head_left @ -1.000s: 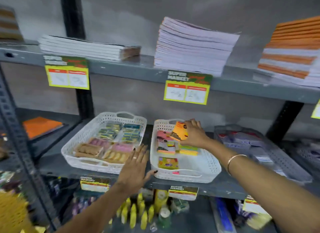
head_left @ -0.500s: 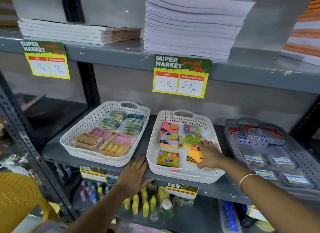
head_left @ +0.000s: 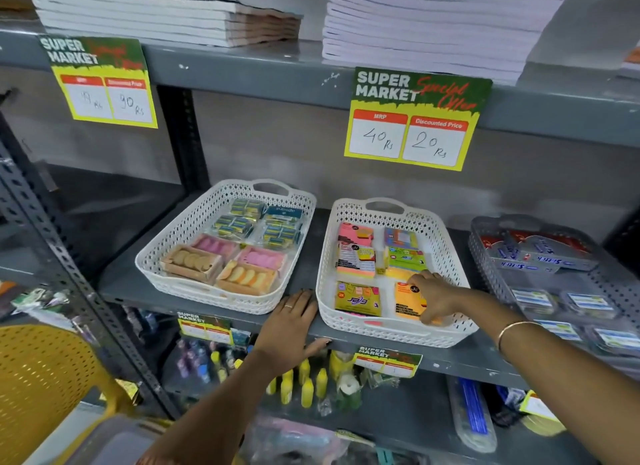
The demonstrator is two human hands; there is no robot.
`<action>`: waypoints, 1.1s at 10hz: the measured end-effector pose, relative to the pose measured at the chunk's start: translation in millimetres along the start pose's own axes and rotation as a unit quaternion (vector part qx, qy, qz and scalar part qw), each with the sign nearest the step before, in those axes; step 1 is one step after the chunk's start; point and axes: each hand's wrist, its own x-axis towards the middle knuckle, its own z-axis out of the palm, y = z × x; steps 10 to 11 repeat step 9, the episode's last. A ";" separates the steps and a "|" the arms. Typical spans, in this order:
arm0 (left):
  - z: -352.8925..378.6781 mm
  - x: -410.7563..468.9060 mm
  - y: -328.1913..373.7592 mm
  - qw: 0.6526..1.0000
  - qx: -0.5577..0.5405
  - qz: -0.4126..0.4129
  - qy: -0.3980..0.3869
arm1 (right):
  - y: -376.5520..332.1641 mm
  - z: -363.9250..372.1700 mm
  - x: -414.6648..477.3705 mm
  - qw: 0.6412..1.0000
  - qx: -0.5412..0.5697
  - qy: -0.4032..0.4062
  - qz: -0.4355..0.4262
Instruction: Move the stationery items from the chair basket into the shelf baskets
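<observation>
Two white perforated baskets stand side by side on the grey middle shelf. The left basket (head_left: 152, 267) holds several eraser packs. The right basket (head_left: 460, 329) holds several sticky-note packs. My right hand (head_left: 434, 298) reaches into the right basket's front right corner, fingers curled on an orange sticky-note pack (head_left: 405, 303) that lies flat on the basket floor. My left hand (head_left: 289, 329) rests palm down on the shelf's front edge between the two baskets, fingers spread, holding nothing. The yellow chair (head_left: 38, 378) shows at the lower left; the chair basket is only partly visible at the bottom edge.
A grey basket (head_left: 616, 291) of packaged items sits to the right on the same shelf. Stacks of notebooks (head_left: 166, 17) fill the shelf above, with price tags (head_left: 414, 118) hanging from its edge. Small yellow bottles (head_left: 304, 385) stand on the shelf below.
My right hand carried the orange pack from the back of the right basket down to its front right corner and laid it flat. My left hand stayed on the shelf edge.
</observation>
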 end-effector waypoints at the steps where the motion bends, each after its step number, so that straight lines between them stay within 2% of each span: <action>1: 0.1 0.2 -0.7 1.000 -0.001 0.003 0.020 | -1.7 -0.2 -2.0 1.000 0.006 -0.008 0.014; 6: 3.0 -0.4 -0.2 0.999 -0.021 -0.012 0.032 | -3.5 4.0 -10.0 1.000 0.019 0.001 0.021; 7: 3.7 -1.2 -1.5 1.000 -0.013 -0.009 0.012 | -6.8 6.9 -16.0 1.000 0.022 0.005 0.016; 8: 1.3 1.4 -3.7 1.000 -0.007 -0.010 -0.016 | -6.7 3.4 -22.3 0.998 0.042 0.032 0.020; 9: 3.1 1.4 1.7 1.000 -0.012 -0.006 -0.002 | -5.6 2.7 -35.9 0.993 0.086 0.077 0.013; 11: 3.1 1.4 1.7 1.000 -0.012 -0.006 -0.002 | -5.6 2.7 -35.9 0.993 0.086 0.077 0.013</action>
